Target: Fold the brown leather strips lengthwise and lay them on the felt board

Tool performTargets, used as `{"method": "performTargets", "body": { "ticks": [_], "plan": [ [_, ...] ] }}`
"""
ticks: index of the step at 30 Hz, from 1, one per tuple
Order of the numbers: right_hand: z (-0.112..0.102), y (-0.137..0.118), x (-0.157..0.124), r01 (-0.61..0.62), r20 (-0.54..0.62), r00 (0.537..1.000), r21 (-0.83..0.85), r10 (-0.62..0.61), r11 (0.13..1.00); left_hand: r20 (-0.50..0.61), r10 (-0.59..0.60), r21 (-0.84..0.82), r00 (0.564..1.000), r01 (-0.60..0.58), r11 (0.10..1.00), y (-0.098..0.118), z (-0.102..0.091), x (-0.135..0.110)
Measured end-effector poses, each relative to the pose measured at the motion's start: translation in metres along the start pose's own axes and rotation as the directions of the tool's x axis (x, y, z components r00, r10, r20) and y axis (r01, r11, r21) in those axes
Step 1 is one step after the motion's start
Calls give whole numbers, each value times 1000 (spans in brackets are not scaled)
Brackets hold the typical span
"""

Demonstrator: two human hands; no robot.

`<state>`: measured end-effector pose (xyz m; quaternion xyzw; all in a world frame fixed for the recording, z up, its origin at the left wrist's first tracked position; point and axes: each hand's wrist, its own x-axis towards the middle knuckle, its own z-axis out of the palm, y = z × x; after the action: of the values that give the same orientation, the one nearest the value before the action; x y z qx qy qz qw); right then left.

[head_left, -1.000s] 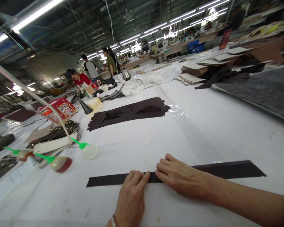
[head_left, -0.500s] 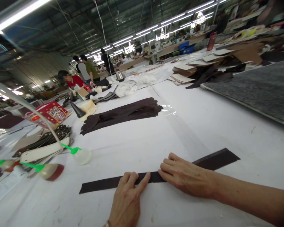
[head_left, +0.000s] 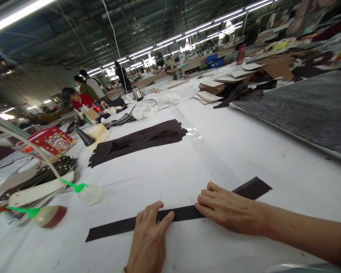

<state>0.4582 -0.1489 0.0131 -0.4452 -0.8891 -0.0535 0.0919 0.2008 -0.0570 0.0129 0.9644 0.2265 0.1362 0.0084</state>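
Left hand (head_left: 149, 239) is pressing flat, fingers extended, on a dark brown strip (head_left: 184, 213) | right hand (head_left: 230, 212) is lying open-palmed on it, gripping nothing | strip is lying flat on the white surface (head_left: 244, 144), near the pile of strips (head_left: 139, 141).

A long white table (head_left: 244, 151) is seen, on which a single dark strip (head_left: 113, 228) is laid flat near the front and a pile of similar strips (head_left: 136, 140) is spread further back. A clear squeeze bottle (head_left: 88, 194) and a reddish squeeze bottle (head_left: 49, 216), both green-nozzled, are laid on their sides at the left, near a red printed bag (head_left: 49, 140). A grey mat (head_left: 307, 106) is spread at the right, with stacks of card pieces (head_left: 210, 91) set beyond it.
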Motion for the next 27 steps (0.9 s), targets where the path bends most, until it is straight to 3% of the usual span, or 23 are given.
{"method": "performTargets", "body": {
  "ticks": [3,8,18,27],
  "plan": [
    [-1,0,0,15,8,1000,-21,-15,1000,-40,16,-164,999,-22,986,23,6,19],
    [0,0,0,15,-20,1000,-40,-16,999,45,14,-317,999,1,948,50,25,35],
    [-13,12,-31,-6,0,1000,-89,6,996,82,127,-175,989,-111,978,42,37,30],
    [-17,17,-56,-7,-15,1000,-120,5,993,71,103,3,992,-104,995,53,38,32]
  ]
}}
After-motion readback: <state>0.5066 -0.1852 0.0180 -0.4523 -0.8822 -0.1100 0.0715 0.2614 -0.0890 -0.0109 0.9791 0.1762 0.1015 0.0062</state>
